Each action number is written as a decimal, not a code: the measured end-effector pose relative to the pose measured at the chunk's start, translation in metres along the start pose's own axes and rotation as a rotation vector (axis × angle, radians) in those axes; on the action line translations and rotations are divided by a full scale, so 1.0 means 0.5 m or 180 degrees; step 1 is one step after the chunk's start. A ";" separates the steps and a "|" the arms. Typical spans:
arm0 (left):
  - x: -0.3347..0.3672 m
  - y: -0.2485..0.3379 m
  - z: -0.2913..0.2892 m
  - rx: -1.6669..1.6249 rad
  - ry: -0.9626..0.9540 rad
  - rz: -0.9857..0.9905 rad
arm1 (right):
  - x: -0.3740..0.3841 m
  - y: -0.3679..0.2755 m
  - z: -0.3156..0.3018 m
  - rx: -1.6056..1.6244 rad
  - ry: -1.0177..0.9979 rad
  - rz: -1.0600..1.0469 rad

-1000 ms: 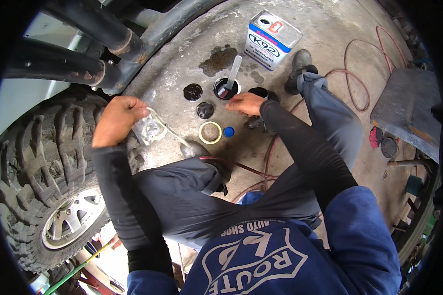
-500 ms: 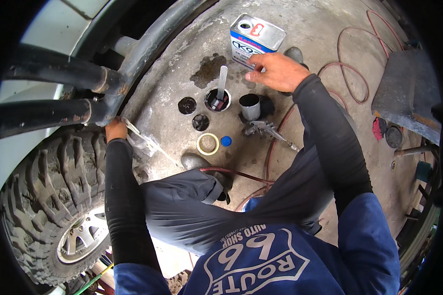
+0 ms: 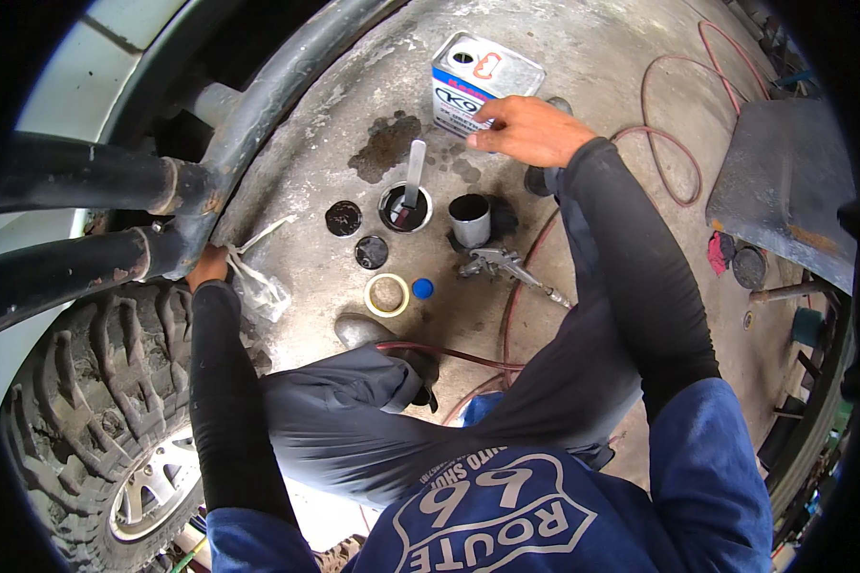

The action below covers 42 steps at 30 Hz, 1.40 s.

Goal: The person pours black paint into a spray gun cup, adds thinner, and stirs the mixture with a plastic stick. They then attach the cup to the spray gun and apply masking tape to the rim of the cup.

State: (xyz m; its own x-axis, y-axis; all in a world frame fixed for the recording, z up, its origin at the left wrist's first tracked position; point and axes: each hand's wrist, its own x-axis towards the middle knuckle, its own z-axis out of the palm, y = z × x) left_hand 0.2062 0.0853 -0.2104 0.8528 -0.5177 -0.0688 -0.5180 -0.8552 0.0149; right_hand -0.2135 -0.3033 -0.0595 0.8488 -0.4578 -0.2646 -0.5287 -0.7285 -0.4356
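My left hand is beside the black tubular bumper, partly hidden by it. A clear plastic bag with thin white ties hangs from this hand; the fingertips are hidden. Out ahead, my right hand is open and holds nothing. Its fingers overlap the lower side of a rectangular metal can, white and blue with an uncapped spout; whether they touch cannot be told. Nearer stands an open tin of dark liquid with a metal stirring stick leaning in it.
A metal cup stands by a spray gun on a red hose. Two dark round lids, a masking tape roll and a blue cap lie on the concrete. A big tyre is at left.
My right hand stays by the can, its fingers shifted slightly. The bag at my left hand has swung, its white ties now pointing up instead of down. The whole view has shifted slightly.
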 end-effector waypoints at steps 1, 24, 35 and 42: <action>0.004 -0.002 0.013 -0.0065 0.0076 -0.0051 | -0.001 0.001 -0.001 0.0022 0.0028 -0.0033; 0.029 -0.048 0.055 0.0232 0.0816 0.0304 | -0.010 -0.019 -0.006 0.0205 0.0084 -0.0076; 0.022 -0.028 0.035 -0.0446 0.0869 0.0079 | -0.013 -0.012 -0.019 0.0101 0.0035 0.0124; 0.019 -0.022 0.027 0.0056 0.0930 0.0407 | -0.014 -0.018 -0.024 0.0102 0.0086 0.0084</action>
State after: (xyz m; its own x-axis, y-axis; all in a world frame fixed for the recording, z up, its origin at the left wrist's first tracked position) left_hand 0.2190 0.0904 -0.2248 0.7624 -0.6078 0.2220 -0.6211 -0.7837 -0.0126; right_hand -0.2148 -0.2998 -0.0435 0.8338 -0.4906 -0.2533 -0.5501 -0.6995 -0.4561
